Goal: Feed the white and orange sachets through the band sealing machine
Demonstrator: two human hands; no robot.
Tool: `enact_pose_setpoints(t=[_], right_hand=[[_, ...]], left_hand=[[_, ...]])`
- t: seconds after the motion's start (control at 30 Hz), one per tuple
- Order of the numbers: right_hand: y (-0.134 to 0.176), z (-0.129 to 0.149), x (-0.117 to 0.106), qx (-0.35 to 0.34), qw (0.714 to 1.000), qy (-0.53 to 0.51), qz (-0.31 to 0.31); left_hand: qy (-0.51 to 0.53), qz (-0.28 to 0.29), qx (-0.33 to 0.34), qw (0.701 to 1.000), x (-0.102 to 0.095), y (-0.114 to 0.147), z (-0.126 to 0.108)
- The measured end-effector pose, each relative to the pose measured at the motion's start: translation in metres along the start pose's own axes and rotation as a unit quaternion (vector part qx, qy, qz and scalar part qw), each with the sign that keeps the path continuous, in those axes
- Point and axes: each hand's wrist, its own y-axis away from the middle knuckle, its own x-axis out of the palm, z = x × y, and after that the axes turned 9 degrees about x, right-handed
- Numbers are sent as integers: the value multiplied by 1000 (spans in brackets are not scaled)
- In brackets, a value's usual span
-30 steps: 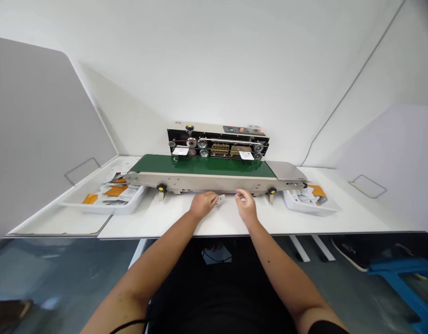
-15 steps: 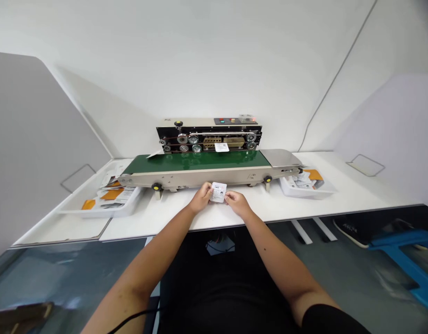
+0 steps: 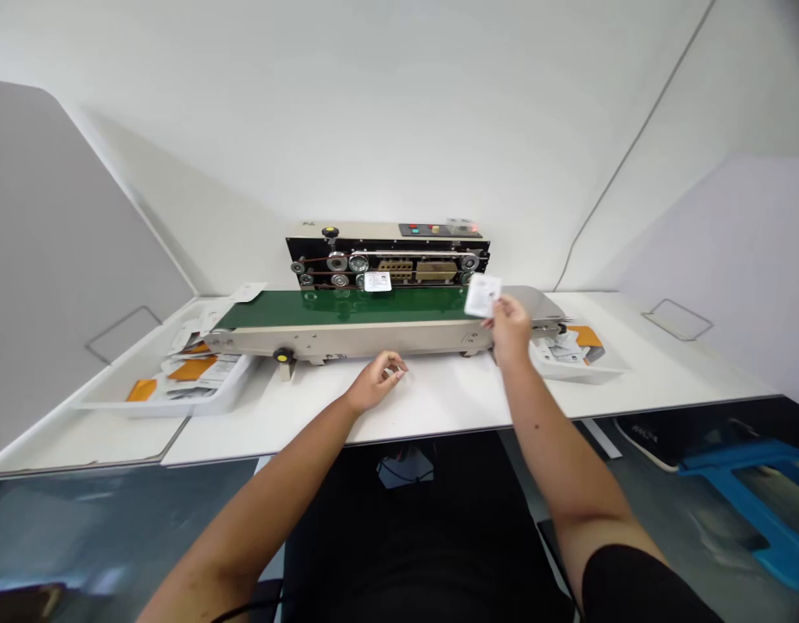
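In the head view my right hand (image 3: 511, 327) is raised at the right end of the band sealer (image 3: 366, 337). It pinches a small white printed packet (image 3: 482, 296) by its right edge, over the belt's right end. My left hand (image 3: 376, 381) hangs just above the white table in front of the machine, fingers loosely curved, nothing in them. Another white packet (image 3: 376, 281) stands at the sealing rollers above the green belt (image 3: 334, 308). At the belt's left end a further packet (image 3: 248, 292) lies tilted.
On the left stands a white bin (image 3: 227, 400) of packets with orange pieces. A second white bin (image 3: 584, 374) with similar contents sits at the right, partly behind my right arm. Grey partitions flank the white table (image 3: 665, 363); a blue stool (image 3: 750, 510) is lower right.
My right hand has carried the packet up and right, away from my left hand, which has let go of it. On the belt, both packets have travelled left.
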Motion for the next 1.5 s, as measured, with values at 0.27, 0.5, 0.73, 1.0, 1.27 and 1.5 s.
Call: enact_pose_setpoints(t=[0.27,0.5,0.73,1.0,1.27,1.5], right_hand=[[-123,33,-3,175,981,86,-12],[-114,26,36,200,968,143,56],[-11,13,-6,-239,932,257,-94],[102,-62,-40,-217,930,292,60],[95,-83,-37,-110,941,307,88],[88,-91,-38,-22,956,288,55]], left_hand=[[-43,57,1,997,0,1,-5],[-108,72,23,991,6,5,-13],[-211,-20,97,972,-69,12,-71],[-404,-204,-97,886,-307,-42,-61],[-330,59,-262,905,-374,-27,6],[-362,6,-344,867,-419,-15,46]])
